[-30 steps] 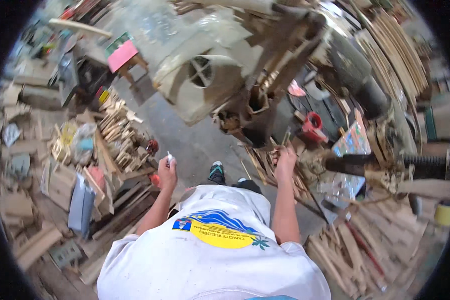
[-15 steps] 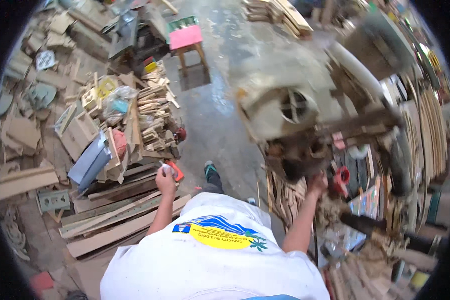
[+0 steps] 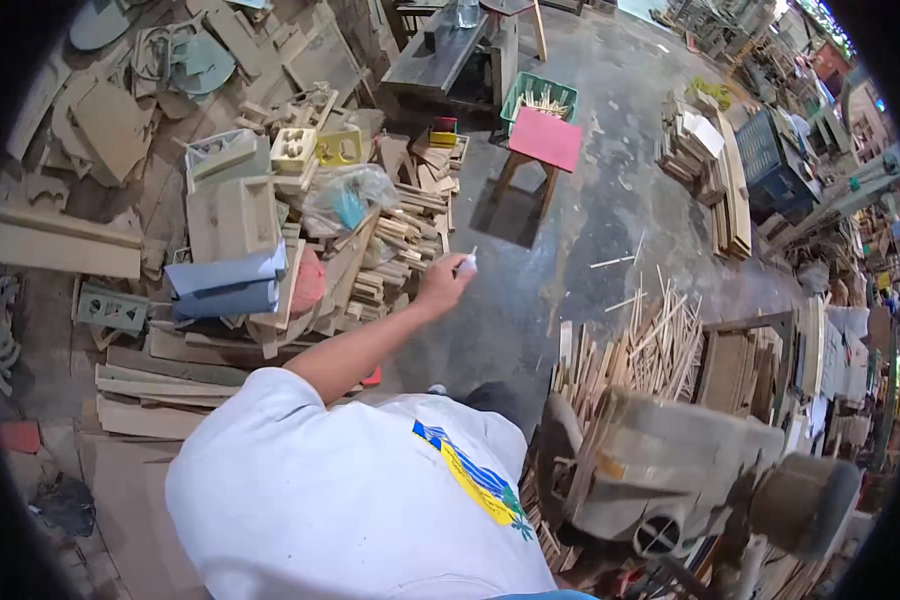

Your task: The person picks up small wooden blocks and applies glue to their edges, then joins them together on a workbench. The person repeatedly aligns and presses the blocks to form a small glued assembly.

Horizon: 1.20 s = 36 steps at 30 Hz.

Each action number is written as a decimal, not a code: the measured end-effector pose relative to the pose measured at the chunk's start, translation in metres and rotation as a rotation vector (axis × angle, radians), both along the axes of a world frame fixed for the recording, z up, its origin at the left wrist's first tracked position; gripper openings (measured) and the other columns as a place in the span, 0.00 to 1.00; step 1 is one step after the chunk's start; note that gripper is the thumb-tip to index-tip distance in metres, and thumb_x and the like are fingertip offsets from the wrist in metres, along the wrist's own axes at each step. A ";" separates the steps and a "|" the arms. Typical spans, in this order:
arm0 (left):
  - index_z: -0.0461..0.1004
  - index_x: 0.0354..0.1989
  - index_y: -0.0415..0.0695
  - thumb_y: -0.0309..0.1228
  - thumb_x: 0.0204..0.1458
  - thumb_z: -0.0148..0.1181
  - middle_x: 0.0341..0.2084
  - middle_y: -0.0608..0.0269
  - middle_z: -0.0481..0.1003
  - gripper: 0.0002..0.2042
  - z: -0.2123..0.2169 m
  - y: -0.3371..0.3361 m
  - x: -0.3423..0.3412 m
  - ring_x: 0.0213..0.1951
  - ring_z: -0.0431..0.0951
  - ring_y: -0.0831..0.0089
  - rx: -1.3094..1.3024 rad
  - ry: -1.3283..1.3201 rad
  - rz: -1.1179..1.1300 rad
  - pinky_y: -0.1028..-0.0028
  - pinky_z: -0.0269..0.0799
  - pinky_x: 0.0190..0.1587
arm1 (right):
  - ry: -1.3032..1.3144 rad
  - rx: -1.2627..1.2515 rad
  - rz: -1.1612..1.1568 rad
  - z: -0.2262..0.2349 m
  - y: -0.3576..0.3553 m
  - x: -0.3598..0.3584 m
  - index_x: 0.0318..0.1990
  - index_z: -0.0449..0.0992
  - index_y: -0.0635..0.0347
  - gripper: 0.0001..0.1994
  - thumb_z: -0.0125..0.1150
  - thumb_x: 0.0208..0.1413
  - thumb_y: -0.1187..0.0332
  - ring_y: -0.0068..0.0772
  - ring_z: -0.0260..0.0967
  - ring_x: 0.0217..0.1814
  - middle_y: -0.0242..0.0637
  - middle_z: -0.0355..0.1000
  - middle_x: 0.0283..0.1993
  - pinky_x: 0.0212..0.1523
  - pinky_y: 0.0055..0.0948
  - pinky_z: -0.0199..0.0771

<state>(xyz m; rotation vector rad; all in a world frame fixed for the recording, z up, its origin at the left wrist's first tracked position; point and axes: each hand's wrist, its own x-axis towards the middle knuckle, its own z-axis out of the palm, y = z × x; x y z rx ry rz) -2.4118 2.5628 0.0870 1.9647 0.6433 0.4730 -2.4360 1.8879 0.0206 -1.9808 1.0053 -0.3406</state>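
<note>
White tube [image 3: 468, 266] out front, left hand [image 3: 440, 287] on it!
Fingers [image 3: 455, 264] curl closed round the tube, narrow tip poking up, and it's held over the grey floor [image 3: 500, 320]. Wood sticks [image 3: 395, 245] lie just left, the pink stool [image 3: 547, 140] stands beyond, green crate [image 3: 567, 97] right behind it. Lower right, a grimy machine [image 3: 660, 460] looms beside the white shirt [image 3: 340, 490]. Right hand's out of sight, so I can't tell its grip.
</note>
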 end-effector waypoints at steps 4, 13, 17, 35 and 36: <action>0.80 0.48 0.40 0.39 0.62 0.64 0.39 0.51 0.81 0.15 -0.002 0.014 0.089 0.42 0.81 0.55 0.087 0.001 -0.098 0.61 0.75 0.47 | 0.054 -0.049 -0.035 -0.004 0.021 0.042 0.66 0.73 0.62 0.21 0.53 0.71 0.63 0.44 0.76 0.58 0.46 0.78 0.57 0.59 0.45 0.76; 0.80 0.43 0.38 0.36 0.61 0.63 0.33 0.53 0.79 0.12 0.013 0.049 0.255 0.35 0.80 0.61 0.057 0.168 -0.354 0.63 0.74 0.42 | 0.138 -0.204 -0.267 0.029 0.008 0.087 0.64 0.75 0.62 0.20 0.55 0.69 0.63 0.45 0.77 0.56 0.48 0.79 0.54 0.57 0.45 0.77; 0.80 0.43 0.39 0.36 0.63 0.63 0.30 0.59 0.79 0.12 0.008 0.050 0.355 0.33 0.79 0.69 -0.015 0.186 -0.398 0.67 0.74 0.39 | 0.207 -0.316 -0.419 0.056 0.002 0.090 0.63 0.76 0.62 0.20 0.55 0.68 0.63 0.46 0.77 0.55 0.48 0.79 0.53 0.56 0.45 0.77; 0.80 0.43 0.36 0.34 0.57 0.69 0.36 0.50 0.80 0.13 -0.005 -0.143 0.889 0.38 0.82 0.59 0.067 -0.031 -0.943 0.64 0.77 0.44 | 0.569 -0.066 -0.783 -0.017 0.182 0.333 0.59 0.80 0.63 0.19 0.57 0.65 0.62 0.49 0.80 0.51 0.52 0.82 0.48 0.52 0.46 0.79; 0.80 0.43 0.36 0.34 0.56 0.70 0.36 0.49 0.80 0.13 -0.007 -0.159 0.913 0.38 0.82 0.58 0.125 -0.021 -0.963 0.63 0.77 0.44 | 0.604 0.013 -0.740 -0.038 0.190 0.365 0.59 0.80 0.63 0.19 0.58 0.65 0.62 0.49 0.80 0.51 0.52 0.82 0.48 0.52 0.46 0.79</action>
